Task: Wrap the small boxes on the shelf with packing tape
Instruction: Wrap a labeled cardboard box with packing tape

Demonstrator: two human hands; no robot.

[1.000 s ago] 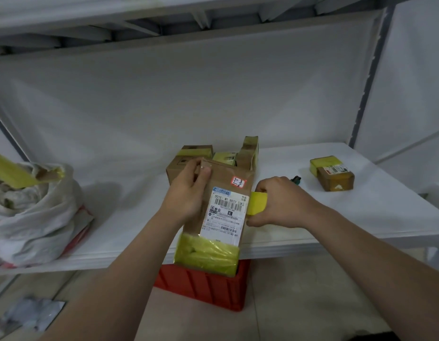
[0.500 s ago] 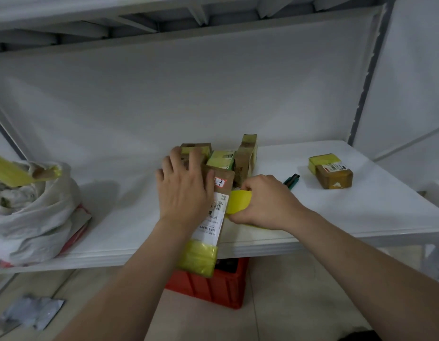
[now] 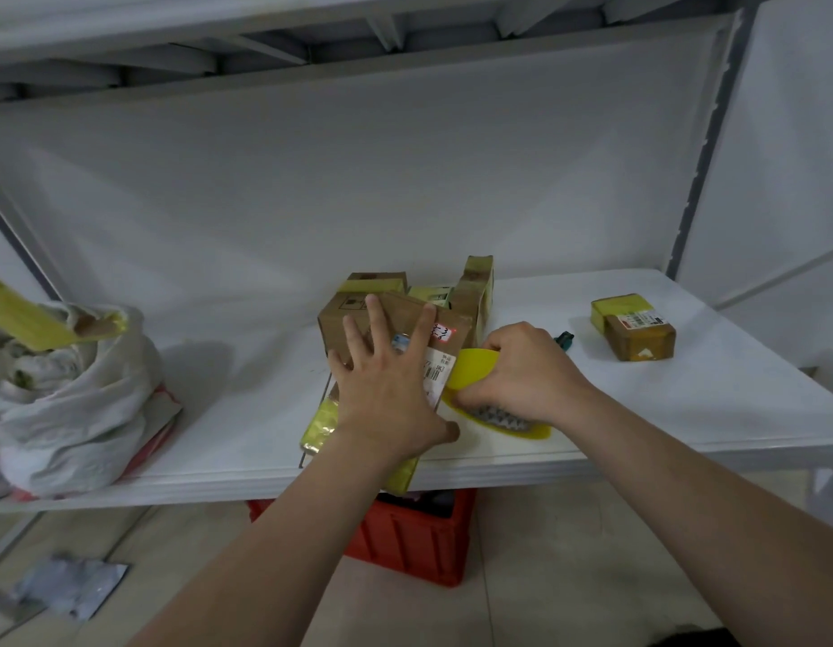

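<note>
1. A flat cardboard box [image 3: 398, 312] lies on the white shelf [image 3: 685, 413] near its front edge, with its near end reaching out past the edge. It carries a white printed label [image 3: 435, 368] and a small red-and-white sticker [image 3: 442, 332].
2. Yellow tape [image 3: 321, 422] covers the near end of this box.
3. The left hand [image 3: 386, 394] rests flat on top of the box, its fingers [image 3: 356, 340] straight and spread, pressing down and gripping nothing.
4. Just beside the box's right edge, the right hand [image 3: 526, 371] holds a yellow tape dispenser [image 3: 473, 366]. Its fingers [image 3: 494, 338] are curled tightly round the dispenser, whose serrated blade [image 3: 498, 417] shows below the hand, low over the shelf.
5. Right behind the flat box stands a cluster of small boxes [image 3: 372, 284], some with yellow tape on them. One taller box [image 3: 477, 287] stands upright at the cluster's right side.
6. A small dark tool [image 3: 565, 339] lies on the shelf just past the right hand.
7. Farther right, well apart from the cluster, sits a lone taped box [image 3: 636, 326] with a label on top.
8. At the shelf's left end slumps a white bag [image 3: 69, 403], with a yellow-taped package [image 3: 26, 319] sticking out of its top.
9. Under the shelf, a red crate [image 3: 405, 539] stands on the tiled floor, and a silvery wrapper [image 3: 69, 586] lies on the floor at lower left.
</note>
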